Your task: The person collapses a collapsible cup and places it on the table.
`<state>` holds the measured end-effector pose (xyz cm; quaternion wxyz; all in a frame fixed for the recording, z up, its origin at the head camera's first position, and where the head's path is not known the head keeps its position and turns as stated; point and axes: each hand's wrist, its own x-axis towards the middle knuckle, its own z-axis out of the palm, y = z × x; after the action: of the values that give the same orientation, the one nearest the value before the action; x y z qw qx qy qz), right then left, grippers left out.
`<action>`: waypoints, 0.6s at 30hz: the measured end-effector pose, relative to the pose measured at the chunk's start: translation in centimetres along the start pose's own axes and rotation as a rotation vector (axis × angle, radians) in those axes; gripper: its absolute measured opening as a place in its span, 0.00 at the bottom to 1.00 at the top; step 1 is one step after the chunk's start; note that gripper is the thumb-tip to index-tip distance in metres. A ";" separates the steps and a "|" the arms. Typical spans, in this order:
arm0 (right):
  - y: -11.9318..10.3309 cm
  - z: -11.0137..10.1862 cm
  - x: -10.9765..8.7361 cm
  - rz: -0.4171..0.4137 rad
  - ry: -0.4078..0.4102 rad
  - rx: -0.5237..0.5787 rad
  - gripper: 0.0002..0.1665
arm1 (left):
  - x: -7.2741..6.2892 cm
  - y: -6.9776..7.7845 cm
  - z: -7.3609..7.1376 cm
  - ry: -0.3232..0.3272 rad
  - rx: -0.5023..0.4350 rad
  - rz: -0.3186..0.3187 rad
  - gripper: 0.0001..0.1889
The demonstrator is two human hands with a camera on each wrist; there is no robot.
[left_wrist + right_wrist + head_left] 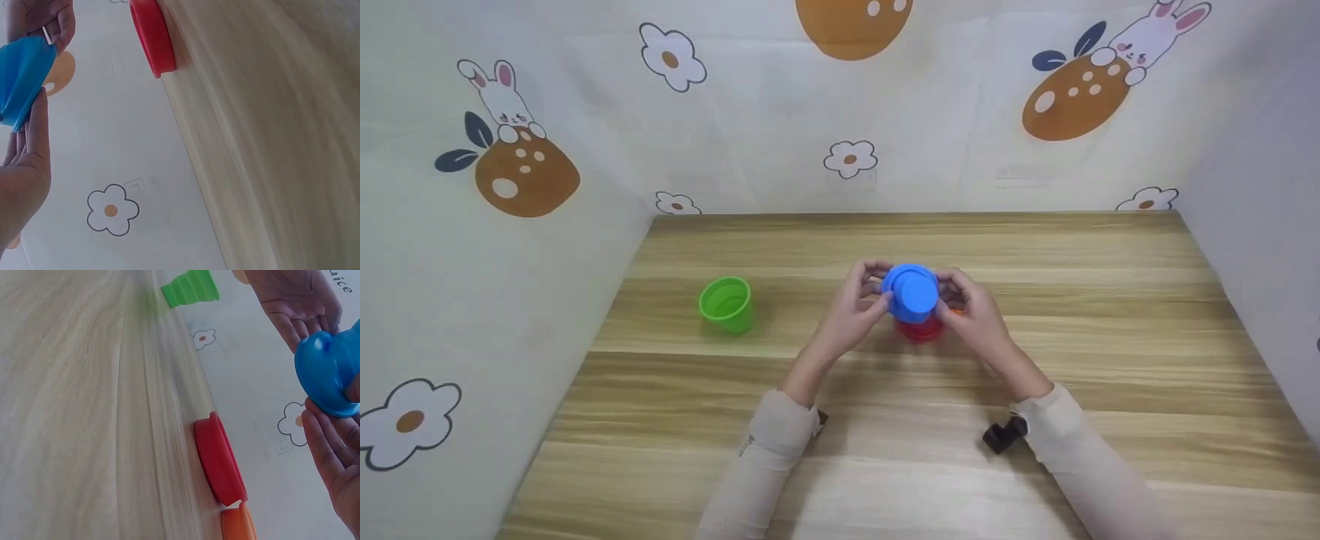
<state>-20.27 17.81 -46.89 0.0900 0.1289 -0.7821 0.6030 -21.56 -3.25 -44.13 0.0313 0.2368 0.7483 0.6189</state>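
Note:
Both hands hold a blue collapsible cup (915, 292) up above the table, its narrow end facing the head camera. The left hand (851, 315) grips its left rim between thumb and fingers, and the right hand (979, 319) pinches the opposite side. In the right wrist view the blue cup (326, 374) looks partly folded, with a wide rim and a bulging middle. Beneath it a flattened red cup (219, 461) sits on the table, partly hidden in the head view. Beside the red one is an orange cup (239, 524), mostly covered by the right hand from above.
A green collapsible cup (727, 304) stands extended, mouth up, on the wooden table (660, 420) to the left. Patterned walls (765, 120) border the table at the back and left, and a plain pale wall (1252, 187) at the right. Black wrist mounts (1005, 433) hang under the sleeves.

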 end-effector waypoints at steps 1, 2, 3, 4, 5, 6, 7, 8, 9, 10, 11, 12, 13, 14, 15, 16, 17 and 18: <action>0.0 0.1 0.0 0.012 0.003 0.000 0.18 | 0.0 0.0 0.0 -0.006 -0.012 -0.005 0.21; 0.0 0.1 0.1 0.022 0.009 0.005 0.18 | -0.1 -0.1 0.0 -0.012 -0.024 -0.007 0.21; -0.1 0.2 0.1 0.032 0.015 0.013 0.17 | -0.1 -0.1 0.0 -0.021 -0.037 -0.011 0.23; -0.1 0.2 0.1 0.040 0.020 0.021 0.17 | -0.1 -0.2 0.0 -0.028 -0.047 -0.012 0.24; -0.1 0.2 0.1 0.049 0.026 0.029 0.17 | -0.2 -0.2 0.0 -0.033 -0.056 -0.011 0.25; -0.2 0.2 0.1 0.057 0.032 0.041 0.17 | -0.2 -0.3 0.0 -0.038 -0.065 -0.011 0.26; -0.3 0.3 0.1 0.064 0.038 0.046 0.17 | -0.2 -0.4 0.1 -0.043 -0.074 -0.010 0.27; -0.3 0.3 0.1 0.071 0.046 0.051 0.18 | -0.2 -0.4 0.1 -0.049 -0.077 -0.011 0.28; -0.3 0.3 0.1 0.078 0.053 0.055 0.18 | -0.3 -0.4 0.1 -0.056 -0.078 -0.013 0.29; -0.3 0.3 0.1 0.085 0.058 0.059 0.18 | -0.3 -0.5 0.2 -0.060 -0.075 -0.017 0.30; -0.3 0.3 0.2 0.090 0.063 0.062 0.18 | -0.3 -0.6 0.2 -0.063 -0.070 -0.023 0.32; -0.4 0.4 0.2 0.092 0.068 0.069 0.17 | -0.3 -0.6 0.3 -0.066 -0.065 -0.030 0.33; -0.4 0.4 0.2 0.091 0.072 0.071 0.17 | -0.3 -0.6 0.3 -0.068 -0.059 -0.035 0.34; -0.4 0.4 0.2 0.094 0.076 0.080 0.17 | -0.3 -0.6 0.4 -0.070 -0.052 -0.041 0.35; -0.4 0.4 0.3 0.095 0.079 0.089 0.17 | -0.3 -0.6 0.5 -0.071 -0.051 -0.044 0.36; -0.4 0.4 0.3 0.095 0.080 0.096 0.16 | -0.3 -0.6 0.6 -0.071 -0.051 -0.049 0.37; -0.4 0.5 0.3 0.095 0.084 0.102 0.16 | -0.3 -0.6 0.7 -0.071 -0.053 -0.054 0.38; -0.4 0.5 0.3 0.096 0.087 0.108 0.16 | -0.4 -0.6 0.8 -0.073 -0.054 -0.057 0.39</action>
<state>-20.44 17.20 -46.52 0.0877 0.0696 -0.7490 0.6530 -21.13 -2.70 -44.95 0.0824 0.2368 0.7361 0.6288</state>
